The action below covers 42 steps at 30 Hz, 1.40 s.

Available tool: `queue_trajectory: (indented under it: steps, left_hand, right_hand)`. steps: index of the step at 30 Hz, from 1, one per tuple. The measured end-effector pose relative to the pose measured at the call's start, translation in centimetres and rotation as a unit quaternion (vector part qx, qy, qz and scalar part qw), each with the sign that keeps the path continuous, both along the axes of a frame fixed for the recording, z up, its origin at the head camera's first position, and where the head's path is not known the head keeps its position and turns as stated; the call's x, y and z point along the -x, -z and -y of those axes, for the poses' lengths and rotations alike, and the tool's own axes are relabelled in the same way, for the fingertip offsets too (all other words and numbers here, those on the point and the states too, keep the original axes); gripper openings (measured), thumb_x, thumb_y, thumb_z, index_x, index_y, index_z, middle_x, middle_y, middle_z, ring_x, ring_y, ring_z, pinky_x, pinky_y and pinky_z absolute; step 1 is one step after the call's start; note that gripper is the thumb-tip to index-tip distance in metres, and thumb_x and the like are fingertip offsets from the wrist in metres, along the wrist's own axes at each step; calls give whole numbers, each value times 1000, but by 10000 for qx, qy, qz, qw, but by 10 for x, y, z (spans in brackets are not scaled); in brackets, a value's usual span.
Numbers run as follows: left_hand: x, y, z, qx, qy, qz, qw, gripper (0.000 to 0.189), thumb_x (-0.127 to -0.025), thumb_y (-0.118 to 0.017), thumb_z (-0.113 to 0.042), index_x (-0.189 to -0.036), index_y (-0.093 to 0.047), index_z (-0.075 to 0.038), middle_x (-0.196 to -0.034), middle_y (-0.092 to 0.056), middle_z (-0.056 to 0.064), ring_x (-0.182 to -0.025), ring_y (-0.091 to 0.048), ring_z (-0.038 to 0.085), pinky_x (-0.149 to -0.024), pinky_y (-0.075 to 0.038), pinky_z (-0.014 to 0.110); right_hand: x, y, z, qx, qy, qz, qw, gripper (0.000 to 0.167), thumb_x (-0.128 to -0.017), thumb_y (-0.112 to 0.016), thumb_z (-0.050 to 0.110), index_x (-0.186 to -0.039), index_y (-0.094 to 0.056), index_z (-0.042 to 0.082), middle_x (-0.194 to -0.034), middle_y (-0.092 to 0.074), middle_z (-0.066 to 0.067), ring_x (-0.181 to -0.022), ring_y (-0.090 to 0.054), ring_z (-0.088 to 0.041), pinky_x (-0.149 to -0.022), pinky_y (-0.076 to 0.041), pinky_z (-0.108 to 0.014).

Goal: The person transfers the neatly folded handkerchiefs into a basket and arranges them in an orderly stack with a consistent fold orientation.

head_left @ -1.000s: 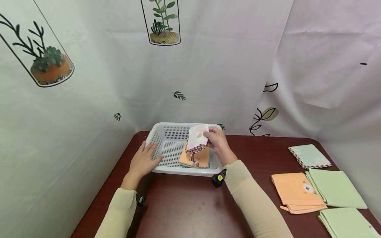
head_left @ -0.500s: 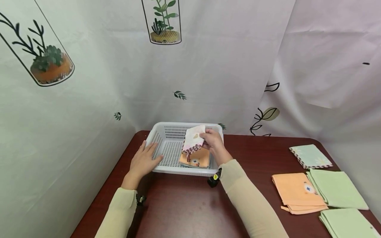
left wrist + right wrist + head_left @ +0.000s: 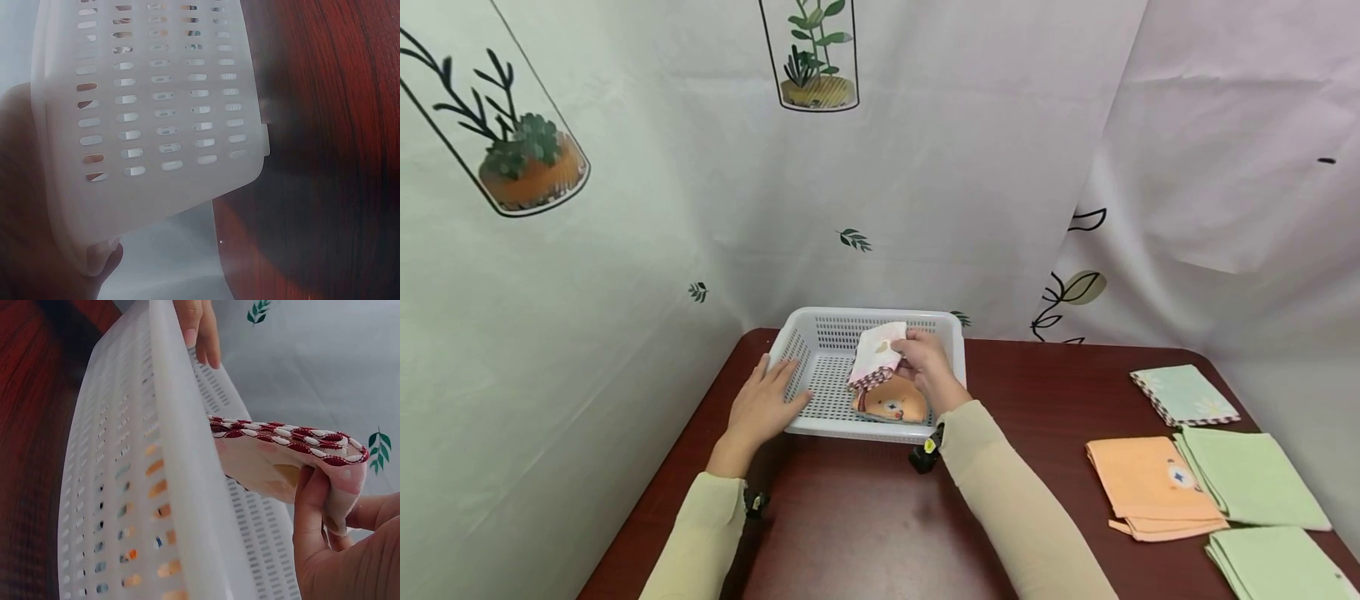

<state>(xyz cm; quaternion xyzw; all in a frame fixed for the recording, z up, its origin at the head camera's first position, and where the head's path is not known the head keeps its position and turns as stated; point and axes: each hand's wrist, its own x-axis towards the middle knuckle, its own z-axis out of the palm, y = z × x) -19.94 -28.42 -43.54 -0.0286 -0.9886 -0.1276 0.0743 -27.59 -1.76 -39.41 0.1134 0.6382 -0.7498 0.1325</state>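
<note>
Pinching folded, braid-edged cloth (image 3: 874, 354), right hand (image 3: 927, 367) overhangs slotted basket (image 3: 850, 431).

- Left hand (image 3: 764, 408): back upward, fingers (image 3: 786, 372) spread, thumb (image 3: 798, 404) out to the side.
- Right hand (image 3: 925, 362): curled in a pinch, apart from the left.
- Left arm (image 3: 700, 533): sleeved, reaching forward.
- Right arm (image 3: 1018, 500): sleeved, slanting forward and inward.

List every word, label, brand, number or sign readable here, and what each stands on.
None readable in any view.
Basket: no lettering seen.
Pink-white cloth: print, no letters visible.
Orange cloth at right: printed picture only.
Backdrop: drawings, no letters.
Yellow mark on the black device: too small to read.
</note>
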Motion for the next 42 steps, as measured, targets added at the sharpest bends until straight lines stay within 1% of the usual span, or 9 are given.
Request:
queue_trajectory:
  steps: [11, 15, 18, 21, 25, 27, 33, 38, 42]
  left_hand:
    - [2, -1, 0, -17, 10, 35, 10000, 77, -96, -55, -51, -156, -38, -8, -159, -40, 19, -155, -11, 41, -122, -18, 58]
    - [2, -1, 1, 28, 49, -27, 10000, 76, -96, -55, -50, -156, -39, -7, -158, -40, 19, -155, -12, 41, -122, -18, 58]
    - [1, -1, 0, 18, 69, -56, 10000, 76, -95, -56, -49, -156, -39, -7, -158, -41, 20, -154, -12, 42, -122, -18, 59]
    - [1, -2, 0, 2, 54, -18, 10000, 76, -96, -56, -49, -156, -39, -7, -158, -40, 20, -155, -12, 42, -122, -18, 59]
    - [-1, -2, 0, 27, 29, 57, 10000, 76, -96, -55, -50, -157, -38, -7, -158, -40, 20, -155, -11, 41, -122, -18, 59]
    - [-1, -3, 0, 31, 25, 70, 10000, 76, -96, -55, -51, -157, -38, -8, -158, -40, 20, -155, -11, 41, -122, -18, 59]
    - [0, 0, 1, 56, 14, 30, 10000, 77, -95, -55, -50, -156, -38, -7, -158, -40, 20, -155, -12, 42, -122, -19, 59]
    - [1, -1, 1, 28, 29, 14, 10000, 77, -96, -55, -50, -156, -38, -6, -158, -41, 20, -155, -12, 41, -122, -19, 58]
    - [1, -1, 1, 13, 28, -3, 10000, 77, -95, -55, -50, -156, -39, -6, -157, -41, 20, -154, -14, 42, -121, -20, 59]
  right_hand:
    - [-2, 1, 7, -76, -77, 242, 9996, 33, -96, -60, 0, -129, -63, -1, -121, -69, -25, -77, -71, -18, -77, -62, -34]
    - [-2, 1, 6, -158, -136, 293, 9994, 32, -97, -60, 0, -128, -62, -3, -120, -69, -26, -75, -71, -18, -73, -62, -32]
    - [0, 2, 4, -328, -252, 310, 9987, 30, -97, -60, 0, -127, -62, -5, -112, -71, -25, -70, -69, -17, -65, -61, -28]
    - [2, 5, 0, -621, -416, 365, 9965, 28, -97, -59, 1, -124, -62, -6, -97, -71, -20, -62, -66, -15, -59, -59, -26]
    - [3, 7, -5, -1090, -612, 402, 9913, 28, -96, -60, 1, -122, -59, -8, -83, -66, -15, -57, -63, -15, -58, -59, -26]
    - [2, 7, -8, -1294, -655, 369, 9887, 29, -95, -60, 1, -122, -60, -9, -84, -65, -14, -59, -63, -16, -61, -60, -28]
    - [1, 8, -14, -1838, -653, 181, 9806, 28, -92, -60, 0, -118, -62, -10, -93, -63, -15, -77, -63, -20, -78, -61, -35]
    - [2, 5, -18, -1988, -738, 185, 9771, 26, -94, -58, 4, -117, -63, -8, -104, -67, -19, -86, -67, -25, -77, -61, -35]
    - [-1, -1, -23, -1982, -818, 152, 9766, 29, -96, -58, 7, -121, -62, -7, -111, -63, -18, -91, -68, -27, -82, -61, -37]
